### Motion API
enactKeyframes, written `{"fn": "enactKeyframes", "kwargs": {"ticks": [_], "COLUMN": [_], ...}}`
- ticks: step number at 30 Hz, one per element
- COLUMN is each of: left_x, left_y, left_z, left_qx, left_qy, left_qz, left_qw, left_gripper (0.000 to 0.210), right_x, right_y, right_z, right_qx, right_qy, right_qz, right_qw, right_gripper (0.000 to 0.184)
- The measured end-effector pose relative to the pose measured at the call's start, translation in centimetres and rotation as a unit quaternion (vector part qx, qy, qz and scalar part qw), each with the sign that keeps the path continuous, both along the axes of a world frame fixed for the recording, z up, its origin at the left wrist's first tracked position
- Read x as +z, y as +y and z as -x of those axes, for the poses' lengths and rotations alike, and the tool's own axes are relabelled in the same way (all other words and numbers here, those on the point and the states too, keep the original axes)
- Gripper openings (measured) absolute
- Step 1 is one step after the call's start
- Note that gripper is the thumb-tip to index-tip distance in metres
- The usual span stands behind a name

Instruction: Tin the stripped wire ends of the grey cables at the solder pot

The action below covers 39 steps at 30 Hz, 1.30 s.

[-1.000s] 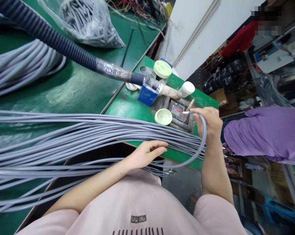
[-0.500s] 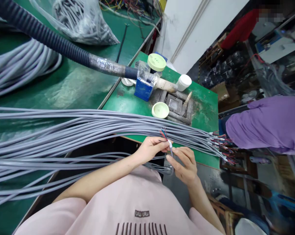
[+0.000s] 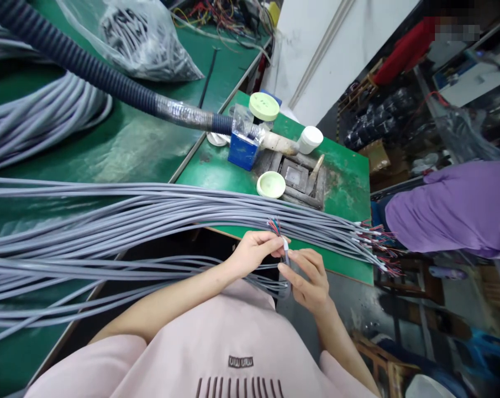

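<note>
The green table (image 3: 140, 146) fills the left of the frame. Across it, the bundle of grey cables (image 3: 216, 213) runs toward loose stripped ends at centre right; an elbow or sleeve brushing these could drag some out of line. Just below the middle of the frame, the two hands are close together on one cable (image 3: 287, 257). The left hand (image 3: 256, 251) pinches it near the white sleeve (image 3: 285, 245), while the right hand (image 3: 314, 279) has its fingers on the grey part just below; how firmly either grips cannot be told. A loose pinch could let the cable twist or the sleeve slide. The pale dish (image 3: 270, 194) is just beyond the bundle, so a cable swung upward might tip it. Smallest, the thin coloured wires (image 3: 274, 225) fan out past the left fingertips: pressed carelessly, they could bend, tangle or snag on the bundle behind.
</note>
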State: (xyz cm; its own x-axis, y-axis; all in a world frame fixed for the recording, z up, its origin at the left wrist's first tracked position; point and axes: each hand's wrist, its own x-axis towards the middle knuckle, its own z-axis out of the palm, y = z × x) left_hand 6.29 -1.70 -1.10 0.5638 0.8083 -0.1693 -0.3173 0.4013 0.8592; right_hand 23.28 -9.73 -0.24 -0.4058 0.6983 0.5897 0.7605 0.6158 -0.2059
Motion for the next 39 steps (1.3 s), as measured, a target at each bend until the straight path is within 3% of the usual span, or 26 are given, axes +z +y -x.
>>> {"fn": "enactKeyframes", "kwargs": {"ticks": [16,18,20,23,26,28,30,32,34,39], "left_x": [-0.6,-0.6,-0.6,-0.8,-1.2,-1.7,-2.0,-2.3,-2.4,-1.8], "left_y": [-0.2,-0.5,-0.9,-1.4,-1.3,-0.8,-0.2,0.2,0.4,0.3], "left_z": [-0.4,-0.7,-0.9,-0.8,-0.1,0.4,0.5,0.4,0.0,-0.9], "left_qx": [0.030,-0.004,-0.081,-0.184,-0.170,-0.126,-0.085,-0.055,-0.040,-0.043], "left_qy": [-0.038,-0.036,-0.030,0.021,0.145,0.235,0.311,0.367,0.402,0.462], "left_qz": [0.086,0.078,0.051,-0.067,-0.300,-0.436,-0.516,-0.561,-0.584,-0.599], "left_qw": [0.995,0.996,0.995,0.980,0.927,0.860,0.793,0.740,0.705,0.653], "left_gripper": [0.036,0.040,0.041,0.038,0.031,0.028,0.029,0.030,0.031,0.032], "right_x": [-0.6,-0.1,0.8,2.3,3.1,3.2,2.9,2.3,1.5,-0.8], "right_y": [-0.4,-0.9,-1.9,-4.7,-8.9,-11.4,-12.7,-12.4,-10.8,-6.0], "right_z": [1.2,1.6,1.4,-1.2,-5.5,-7.8,-8.8,-8.3,-6.8,-2.7], "right_qx": [0.027,0.032,0.026,-0.041,-0.192,-0.274,-0.329,-0.329,-0.283,-0.159], "right_qy": [0.032,0.022,-0.006,-0.086,-0.187,-0.213,-0.186,-0.128,-0.068,0.009], "right_qz": [0.031,0.026,0.029,0.078,0.216,0.295,0.342,0.374,0.403,0.489], "right_qw": [0.999,0.999,0.999,0.992,0.939,0.890,0.860,0.858,0.868,0.857], "right_gripper": [0.043,0.040,0.037,0.032,0.022,0.024,0.028,0.031,0.031,0.031]}}
